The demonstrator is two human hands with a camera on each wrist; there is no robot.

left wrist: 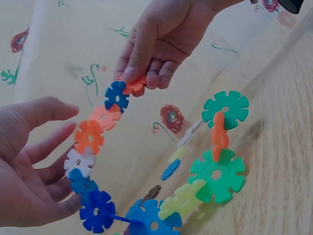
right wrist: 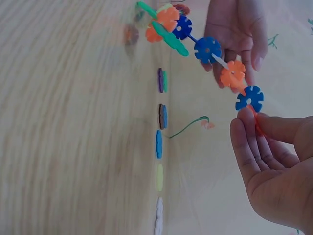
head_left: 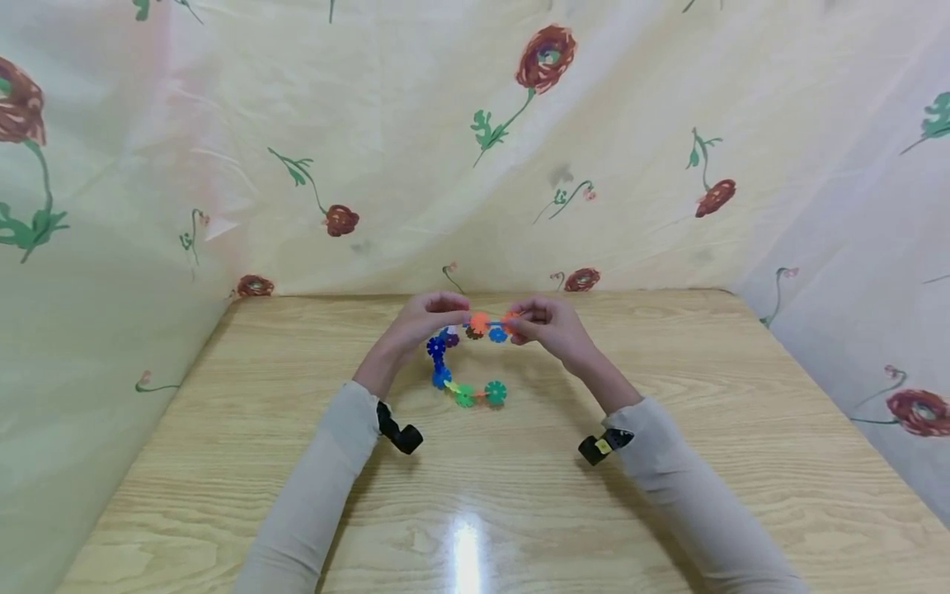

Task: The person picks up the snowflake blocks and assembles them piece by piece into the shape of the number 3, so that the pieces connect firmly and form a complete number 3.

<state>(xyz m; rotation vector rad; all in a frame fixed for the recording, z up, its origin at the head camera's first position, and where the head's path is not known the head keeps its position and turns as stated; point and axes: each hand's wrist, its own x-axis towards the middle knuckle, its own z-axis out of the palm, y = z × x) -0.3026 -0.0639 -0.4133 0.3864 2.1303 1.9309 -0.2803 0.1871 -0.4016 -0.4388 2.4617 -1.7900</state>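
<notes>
A curved chain of interlocking notched plastic snowflake discs (left wrist: 89,137) hangs between my hands. Thumb and fingers of my right hand (head_left: 549,326) pinch the orange disc (left wrist: 134,87) at its upper end, beside a blue disc (right wrist: 249,99). My left hand (left wrist: 36,166) is beside the chain, its fingers loosely spread, fingertips right at the orange and white discs (left wrist: 79,163) without a pinch. From there the chain curves through dark blue discs (head_left: 435,347), a yellow disc (left wrist: 183,199) and a light green disc (left wrist: 217,176) to a green disc (head_left: 495,392) at the other end.
Several loose discs form a row near the table's back edge, among them a brown disc (left wrist: 151,192), a blue disc (right wrist: 159,144), a yellow disc (right wrist: 160,177) and a white disc (right wrist: 158,215). Flowered cloth (head_left: 416,165) hangs behind the wooden table (head_left: 534,511).
</notes>
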